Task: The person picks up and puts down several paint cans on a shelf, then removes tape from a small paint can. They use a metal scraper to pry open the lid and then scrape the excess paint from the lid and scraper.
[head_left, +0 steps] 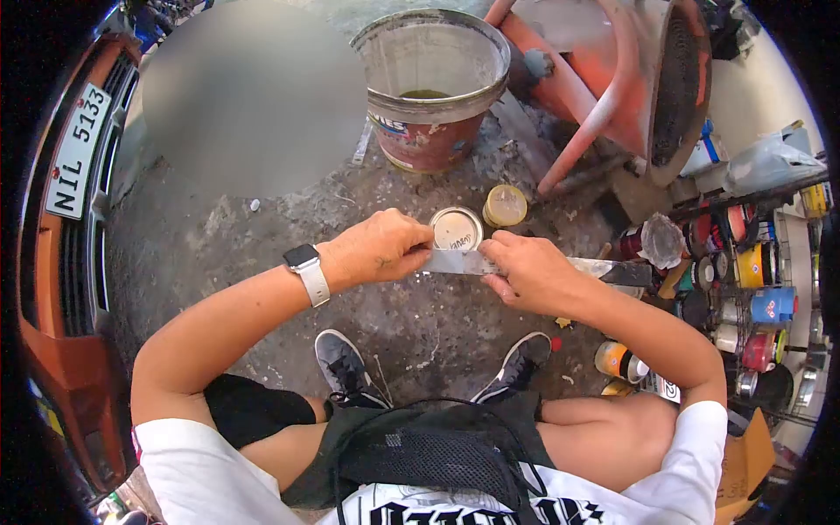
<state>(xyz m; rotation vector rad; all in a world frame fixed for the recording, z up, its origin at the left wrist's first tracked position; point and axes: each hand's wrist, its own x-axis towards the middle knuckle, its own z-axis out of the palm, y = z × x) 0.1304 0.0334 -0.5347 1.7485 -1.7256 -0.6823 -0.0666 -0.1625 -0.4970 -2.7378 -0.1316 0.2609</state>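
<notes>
Level metal blade [461, 262], long axis left-right, handle end rightward, left hand [383, 249] and right hand [530, 273] both pinching it.

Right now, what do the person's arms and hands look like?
Both arms are bare below short white sleeves. The left hand and right hand wear no gloves. The left wrist carries a watch with a black square face and a white band.

Floor [197, 241] open left; bucket [433, 96] ahead, cans [754, 306] crowd right.

Bright, even daylight, soft shadows, strong fisheye warping, dark vignetted corners.
</notes>
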